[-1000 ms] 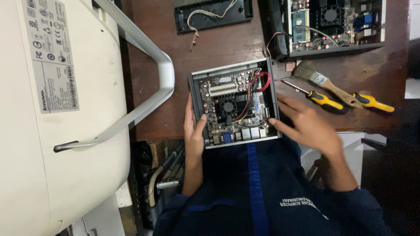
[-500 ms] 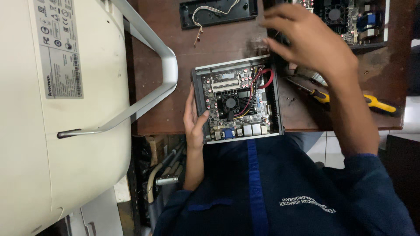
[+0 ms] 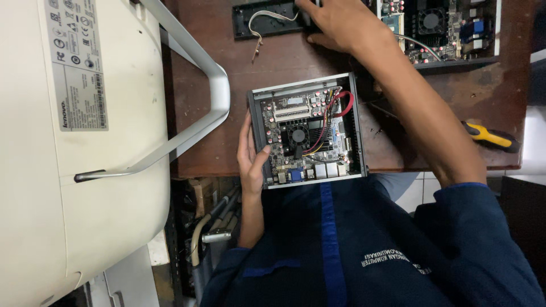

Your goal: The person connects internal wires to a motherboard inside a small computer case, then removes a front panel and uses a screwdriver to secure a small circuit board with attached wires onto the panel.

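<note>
Item: open mini computer case (image 3: 307,131), overhanging the worktop (image 3: 216,57) near edge. My left hand (image 3: 250,159) clamps its 9 o'clock wall. My right hand (image 3: 335,23), fingers curled on the black panel (image 3: 267,20) at 12 o'clock; bare room between.

The left hand (image 3: 250,159) lay low in the view, close to the body, with its fingers pointing away from the person and lightly curled. The thumb angled off to the right, apart from the other fingers. Its forearm ran straight back toward the torso in a dark blue sleeve. The right hand (image 3: 335,23) was stretched far forward, palm down, fingers bent. The right forearm was bare, crossing the view on a slant, its sleeve pushed up near the elbow.
</note>
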